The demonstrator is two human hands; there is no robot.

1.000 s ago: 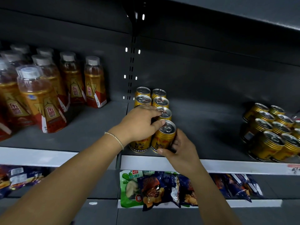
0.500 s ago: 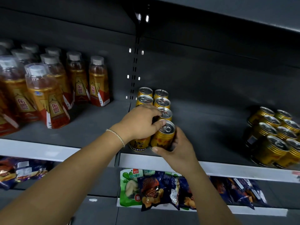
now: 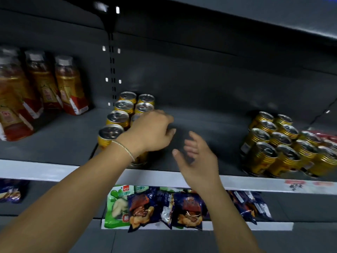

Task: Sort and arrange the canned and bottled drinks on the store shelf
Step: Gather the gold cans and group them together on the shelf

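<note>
Now that both hands have let go of the front gold tin can with its ribbed body [image 3: 139,159], we take that placement as done. Half a second ago the left hand [image 3: 151,133] and right hand [image 3: 197,159] were clasped round it. Now it stands under our left wrist, behind the fingertips, closing the right-hand file of the double row of matching gold cans [image 3: 118,116].

Our left fingers [image 3: 168,132] are loosely curled past the can over the bare dark grey metal shelf [image 3: 209,123], with nothing in them. Our right fingers [image 3: 191,148] are spread and relaxed, also empty.

Well to the right of those fingers sits the loose cluster of gold cans [image 3: 284,148], several tilted. We judge these are next to fetch.
</note>
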